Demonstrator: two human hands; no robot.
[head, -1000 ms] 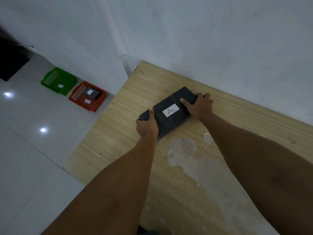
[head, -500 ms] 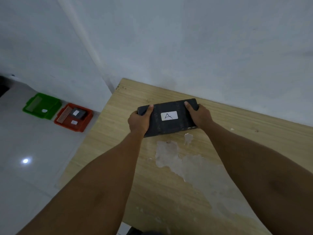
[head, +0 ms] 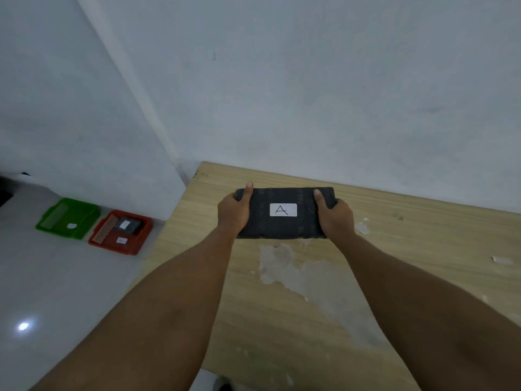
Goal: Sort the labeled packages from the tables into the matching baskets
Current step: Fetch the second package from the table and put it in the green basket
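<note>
With our left hand [head: 233, 211] and right hand [head: 335, 217] clamping the ends of the A-labeled package [head: 283, 213] above the tabletop [head: 423, 249], we're mid-pickup; next, carry it to whichever floor basket matches, red basket [head: 132, 245] or green basket [head: 84, 213].

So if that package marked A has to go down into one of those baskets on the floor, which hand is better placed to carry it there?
Probably the left hand. It grips the package at the end nearer the green basket and red basket, which sit on the floor to the left. The right hand holds the far end.
</note>
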